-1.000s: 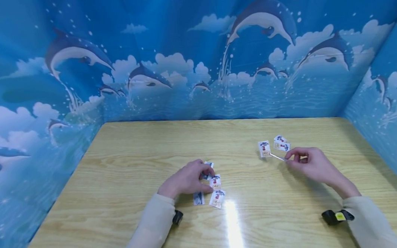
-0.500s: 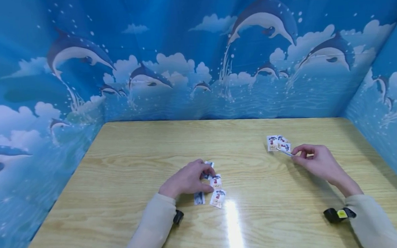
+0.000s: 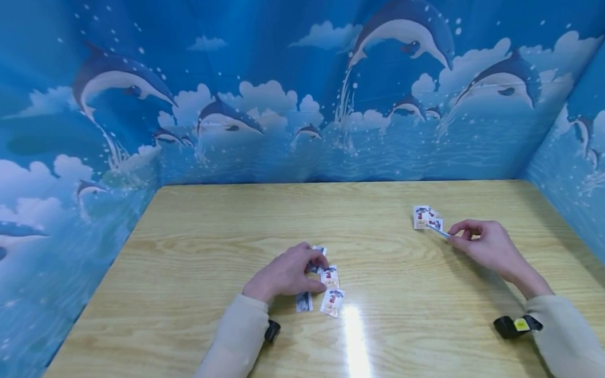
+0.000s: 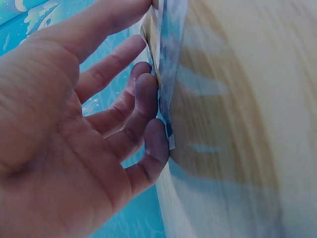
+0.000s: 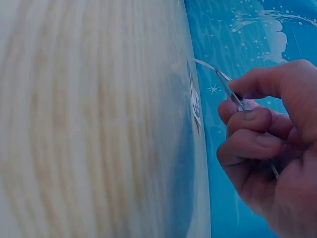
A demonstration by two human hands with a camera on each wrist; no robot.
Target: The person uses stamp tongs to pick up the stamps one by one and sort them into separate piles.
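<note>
A slim, silver metal tweezers (image 3: 440, 231) lies pinched between the thumb and fingers of the right hand (image 3: 482, 248), its tips at the near edge of a small, white, rectangular paper card with coloured print (image 3: 420, 217), towards the far right of the worktop (image 3: 207, 228). This card partly covers a second small white printed card (image 3: 437, 225) and a third one behind; only a corner of the third shows. In the right wrist view the card at the tips is a thin pale strip seen edge-on, so its print is hidden there, and the tweezers' rear part is mostly hidden by the curled fingers.

Well apart, near the middle of the worktop, the left hand (image 3: 286, 272) rests on more small cards, fingers loosely bent and a little spread. One white printed card (image 3: 330, 275) shows beside its fingertips, another (image 3: 332, 303) lies slanted nearer the person, and a bluish-grey card (image 3: 304, 302) is partly covered by the thumb side. A further card beneath the fingers is largely hidden. Both pale sleeves (image 3: 567, 335) are cut off by the lower edge.
</note>
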